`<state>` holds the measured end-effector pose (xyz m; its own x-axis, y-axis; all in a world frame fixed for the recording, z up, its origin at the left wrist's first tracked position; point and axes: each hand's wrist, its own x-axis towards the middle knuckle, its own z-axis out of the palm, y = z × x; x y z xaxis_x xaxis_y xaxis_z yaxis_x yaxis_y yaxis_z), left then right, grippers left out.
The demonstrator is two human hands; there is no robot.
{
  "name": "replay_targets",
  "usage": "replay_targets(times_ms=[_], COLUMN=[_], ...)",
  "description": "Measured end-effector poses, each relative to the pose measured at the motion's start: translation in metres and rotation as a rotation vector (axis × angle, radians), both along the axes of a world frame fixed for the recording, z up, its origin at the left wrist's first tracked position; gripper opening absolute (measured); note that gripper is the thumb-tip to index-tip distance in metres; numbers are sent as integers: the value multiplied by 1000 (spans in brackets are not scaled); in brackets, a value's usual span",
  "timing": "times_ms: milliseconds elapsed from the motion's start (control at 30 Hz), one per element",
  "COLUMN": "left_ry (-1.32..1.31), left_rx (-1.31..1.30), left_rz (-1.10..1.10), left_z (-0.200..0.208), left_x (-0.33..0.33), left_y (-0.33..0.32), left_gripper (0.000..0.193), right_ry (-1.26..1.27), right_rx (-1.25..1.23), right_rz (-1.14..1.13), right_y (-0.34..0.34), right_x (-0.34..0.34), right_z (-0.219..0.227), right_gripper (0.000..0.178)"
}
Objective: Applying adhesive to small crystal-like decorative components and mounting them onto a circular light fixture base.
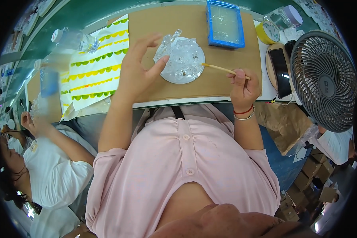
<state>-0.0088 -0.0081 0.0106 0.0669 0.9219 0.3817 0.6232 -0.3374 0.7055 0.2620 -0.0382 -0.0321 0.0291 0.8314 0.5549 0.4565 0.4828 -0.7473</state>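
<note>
In the middle of the board a white round dish [179,82] holds a heap of clear, glass-like pieces [186,59]. One clear piece [174,35] sticks out past the dish's far edge. My left hand [141,69] is at the dish's left side, thumb and fingers spread apart, the thumb tip over the clear pieces. I see nothing gripped in it. To the right, the fingers of my right hand [245,89] are closed round a thin wooden brush [222,68]. Its brownish tip points left and reaches the dish's right rim.
Beyond the dish stands a blue-framed tray [210,39]. At the right are yellow tape [268,31], a lidded jar [283,18], a phone [279,71] and a black fan [325,81]. A patterned cloth [97,65] and a bottle [75,39] lie left, near a co-worker [55,170].
</note>
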Motion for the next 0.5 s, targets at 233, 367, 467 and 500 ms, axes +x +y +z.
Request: replay_targets(times_ms=[233, 367, 467, 500], left_ry=[-115, -81, -133, -134], left_rx=[-430, -695, -712, -712], left_rz=[-515, -512, -503, -501], left_z=[25, 35, 33, 28], left_x=[-30, -30, -29, -32], left_y=[31, 38, 38, 38], left_gripper=[73, 73, 74, 74], right_ry=[-14, 11, -7, -7], right_rx=[16, -24, 6, 5], right_rz=[72, 6, 70, 72], right_y=[-12, -1, -11, -14], right_x=[-9, -6, -7, -6], right_z=[0, -2, 2, 3], right_gripper=[11, 11, 12, 12])
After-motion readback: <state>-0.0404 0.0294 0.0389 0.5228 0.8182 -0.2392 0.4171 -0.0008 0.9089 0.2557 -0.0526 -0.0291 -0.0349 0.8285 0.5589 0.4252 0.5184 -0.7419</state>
